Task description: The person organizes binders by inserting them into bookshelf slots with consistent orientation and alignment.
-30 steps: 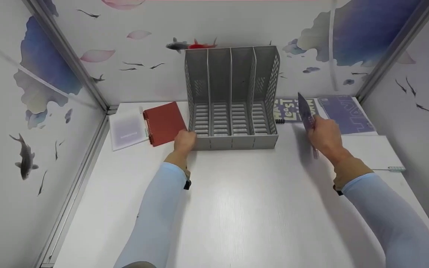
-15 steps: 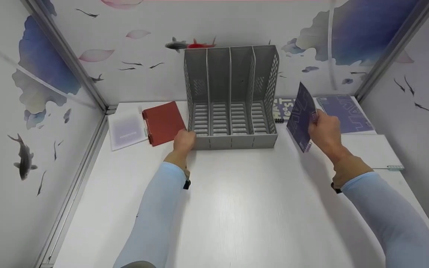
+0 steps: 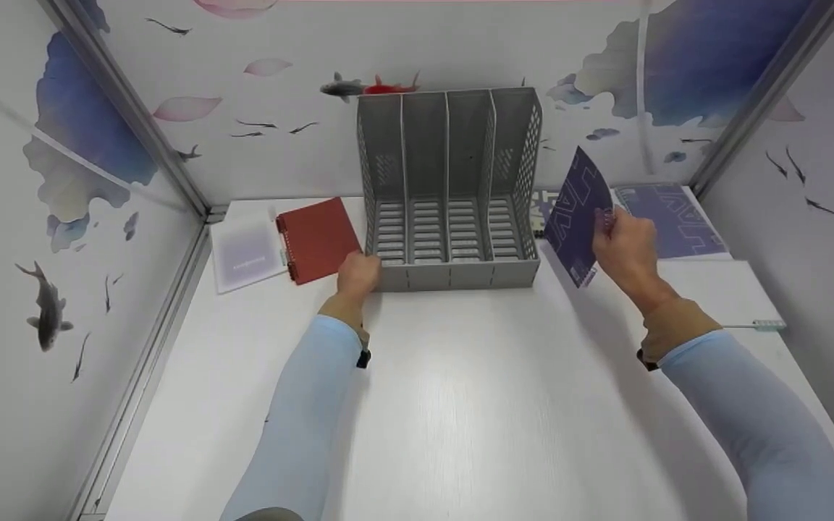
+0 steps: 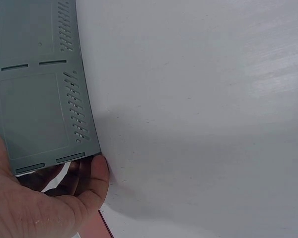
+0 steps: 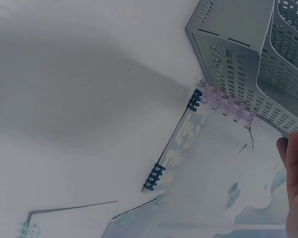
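Note:
A grey file organizer with several upright slots stands at the back of the white table. My left hand grips its front left corner; in the left wrist view, the fingers of the left hand wrap the end of the grey organizer. To the organizer's right, my right hand pinches a dark blue-purple spiral notebook by one edge, holding it raised and tilted. Pink binding rings of this notebook show in the right wrist view, overlapping the organizer's perforated side.
Left of the organizer lie a red ring notebook and a pale lilac-and-white notebook. On the right are a purple notebook, a white notebook and a partly hidden patterned notebook. Decorated walls enclose the table.
The right hand has turned the notebook from nearly edge-on so its cover shows, and moved it slightly left and up toward the organizer. The left hand stays at the organizer's corner.

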Tool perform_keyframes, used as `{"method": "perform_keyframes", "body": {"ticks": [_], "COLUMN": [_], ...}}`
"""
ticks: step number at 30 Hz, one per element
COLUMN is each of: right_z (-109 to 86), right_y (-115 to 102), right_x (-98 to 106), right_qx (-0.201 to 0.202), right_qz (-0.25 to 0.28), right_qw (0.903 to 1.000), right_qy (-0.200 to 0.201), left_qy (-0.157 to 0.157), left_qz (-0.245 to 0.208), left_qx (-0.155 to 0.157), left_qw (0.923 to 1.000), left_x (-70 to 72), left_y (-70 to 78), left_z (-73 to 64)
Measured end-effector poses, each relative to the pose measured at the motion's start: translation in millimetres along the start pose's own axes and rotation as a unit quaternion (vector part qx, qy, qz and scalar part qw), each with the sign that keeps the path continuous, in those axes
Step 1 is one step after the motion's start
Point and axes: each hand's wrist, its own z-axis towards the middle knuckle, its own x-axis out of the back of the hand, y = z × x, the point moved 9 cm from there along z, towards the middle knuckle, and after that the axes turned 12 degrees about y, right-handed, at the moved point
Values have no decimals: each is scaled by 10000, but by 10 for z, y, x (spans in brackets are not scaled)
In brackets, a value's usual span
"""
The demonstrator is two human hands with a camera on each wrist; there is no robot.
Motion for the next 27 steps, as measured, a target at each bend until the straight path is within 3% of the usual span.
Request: {"method": "perform_keyframes", "body": {"ticks": [10, 20, 22, 24, 27], "right_z": [37, 88, 85, 78, 68], "right_y": [-156, -286, -304, -324, -355], "right_x": [45, 81, 71, 55, 39], "right_qx": [300, 406, 306, 225, 151], "right_qz": [97, 85, 84, 94, 135], "right_qw": [9989, 9977, 9985, 9991, 9995], "right_qy": [347, 544, 442, 346, 257], "left_qy": [-101, -205, -202, -199, -107], "left_qz": [73, 55, 74, 27, -9], "left_qx": [-191, -84, -70, -41, -49], "left_qw": [9997, 9997, 9997, 9998, 9999], "left_x": [-138, -178, -166, -6, 94], "left_y": [-91, -161, -149, -3, 85], "left_z": [243, 288, 270, 9, -145]}}
